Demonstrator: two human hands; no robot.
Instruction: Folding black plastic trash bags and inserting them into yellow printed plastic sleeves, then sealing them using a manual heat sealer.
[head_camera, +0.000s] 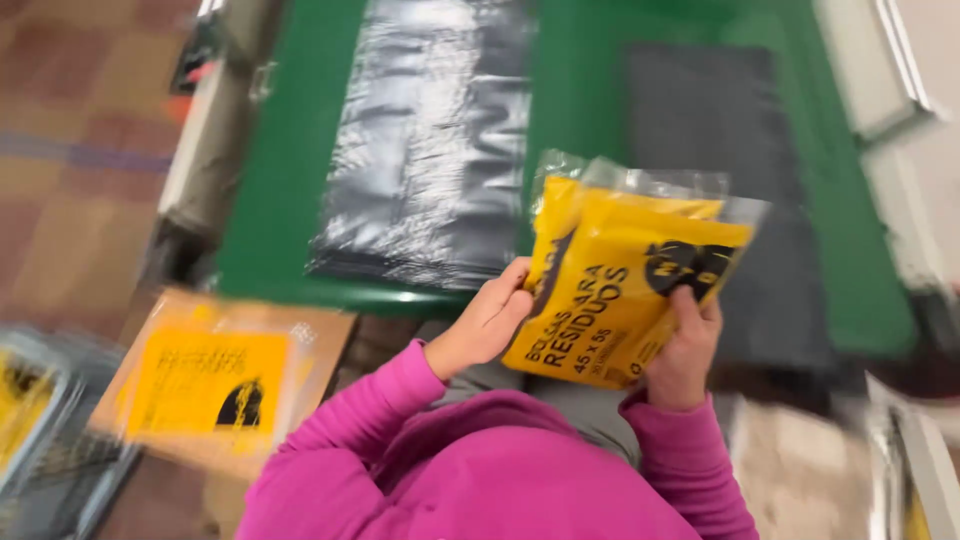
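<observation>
Both my hands hold a yellow printed packet of folded bags in clear plastic wrap, tilted, just above the near edge of a green table. My left hand grips its left edge. My right hand grips its lower right corner, thumb on the front. My sleeves are bright pink. The picture is blurred by motion.
On the table lie a stack of shiny black plastic sheets on the left and a flat dark grey stack on the right. A cardboard box with another yellow packet sits low at the left, beside a wire basket.
</observation>
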